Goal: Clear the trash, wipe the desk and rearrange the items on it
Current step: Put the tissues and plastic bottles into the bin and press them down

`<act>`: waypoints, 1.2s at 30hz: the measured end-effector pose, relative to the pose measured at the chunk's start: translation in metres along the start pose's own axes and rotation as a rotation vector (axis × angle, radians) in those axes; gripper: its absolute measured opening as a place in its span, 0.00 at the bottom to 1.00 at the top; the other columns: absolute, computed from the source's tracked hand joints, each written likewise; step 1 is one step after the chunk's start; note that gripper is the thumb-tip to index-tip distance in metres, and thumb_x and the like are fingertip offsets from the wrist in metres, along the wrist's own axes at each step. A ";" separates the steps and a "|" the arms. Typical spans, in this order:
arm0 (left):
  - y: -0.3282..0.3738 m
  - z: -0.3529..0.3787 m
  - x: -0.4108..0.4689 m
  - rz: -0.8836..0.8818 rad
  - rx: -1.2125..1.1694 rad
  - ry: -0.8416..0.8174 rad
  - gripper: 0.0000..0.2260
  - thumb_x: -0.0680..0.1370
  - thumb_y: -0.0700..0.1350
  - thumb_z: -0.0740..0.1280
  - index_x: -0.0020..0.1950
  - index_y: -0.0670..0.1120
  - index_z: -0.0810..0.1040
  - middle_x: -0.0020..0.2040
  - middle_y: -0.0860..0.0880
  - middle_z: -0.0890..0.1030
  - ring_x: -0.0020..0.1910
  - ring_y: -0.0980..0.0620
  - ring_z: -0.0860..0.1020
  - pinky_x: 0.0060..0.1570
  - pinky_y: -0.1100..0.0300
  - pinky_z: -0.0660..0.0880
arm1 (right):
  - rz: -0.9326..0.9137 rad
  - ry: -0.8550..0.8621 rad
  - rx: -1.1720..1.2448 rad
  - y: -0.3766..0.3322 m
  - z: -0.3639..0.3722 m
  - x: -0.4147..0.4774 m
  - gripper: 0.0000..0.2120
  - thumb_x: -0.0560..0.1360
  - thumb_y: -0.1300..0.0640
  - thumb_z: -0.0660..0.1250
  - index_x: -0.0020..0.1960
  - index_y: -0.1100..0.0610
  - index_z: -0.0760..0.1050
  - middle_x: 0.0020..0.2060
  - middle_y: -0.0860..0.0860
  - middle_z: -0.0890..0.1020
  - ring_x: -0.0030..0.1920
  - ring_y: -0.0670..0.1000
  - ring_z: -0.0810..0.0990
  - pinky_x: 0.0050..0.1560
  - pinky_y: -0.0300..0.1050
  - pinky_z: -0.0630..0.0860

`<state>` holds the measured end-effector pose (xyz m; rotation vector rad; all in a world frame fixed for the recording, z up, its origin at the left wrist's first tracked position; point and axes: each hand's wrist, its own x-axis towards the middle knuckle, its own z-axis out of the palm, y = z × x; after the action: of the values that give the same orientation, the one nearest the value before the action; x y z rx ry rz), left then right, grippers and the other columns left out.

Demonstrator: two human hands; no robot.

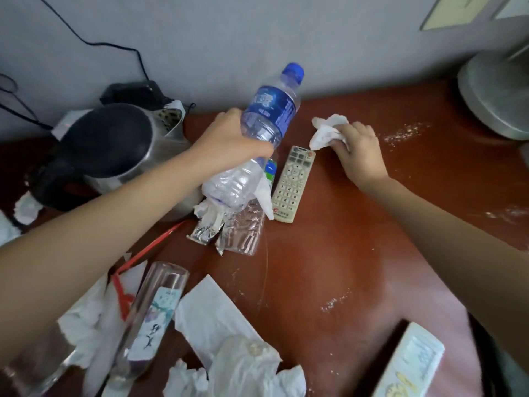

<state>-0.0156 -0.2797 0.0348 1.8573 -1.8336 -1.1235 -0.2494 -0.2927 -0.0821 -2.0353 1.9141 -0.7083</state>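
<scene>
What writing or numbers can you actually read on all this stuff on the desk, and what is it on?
"1" to "9" and "0": keys of the remote.
Red logo at the remote's foot: too small to read.
Blue label of the water bottle: white characters, too blurred to read.
Label of the lying glass bottle: dark brush-like marks, unreadable.
Print on the box at the near edge: blurred.

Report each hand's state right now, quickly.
Left hand: closed around the blue-capped water bottle, holding it tilted.
Right hand: closed on a crumpled white tissue.
</scene>
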 end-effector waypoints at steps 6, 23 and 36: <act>0.021 -0.037 -0.036 0.000 -0.041 0.070 0.11 0.67 0.44 0.73 0.36 0.52 0.70 0.37 0.56 0.76 0.36 0.60 0.74 0.36 0.65 0.68 | -0.284 -0.182 0.389 -0.062 -0.014 0.004 0.25 0.70 0.46 0.68 0.60 0.61 0.75 0.52 0.56 0.76 0.54 0.55 0.75 0.55 0.42 0.67; 0.008 -0.058 -0.058 -0.039 -0.141 -0.022 0.10 0.70 0.42 0.71 0.45 0.54 0.73 0.43 0.54 0.78 0.42 0.60 0.77 0.41 0.65 0.71 | -0.728 -0.869 -0.477 -0.110 0.005 0.028 0.46 0.59 0.37 0.74 0.72 0.45 0.59 0.73 0.48 0.57 0.74 0.55 0.48 0.70 0.64 0.49; 0.019 -0.065 -0.054 0.002 -0.141 -0.011 0.20 0.61 0.49 0.73 0.52 0.52 0.75 0.47 0.53 0.81 0.45 0.55 0.80 0.45 0.64 0.74 | -0.664 -0.731 -0.419 -0.086 -0.049 -0.009 0.36 0.65 0.49 0.71 0.71 0.44 0.63 0.62 0.47 0.73 0.53 0.52 0.74 0.51 0.40 0.62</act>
<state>0.0225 -0.2512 0.1071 1.7733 -1.7133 -1.2307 -0.2007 -0.2683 0.0014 -2.6855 1.0154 0.3636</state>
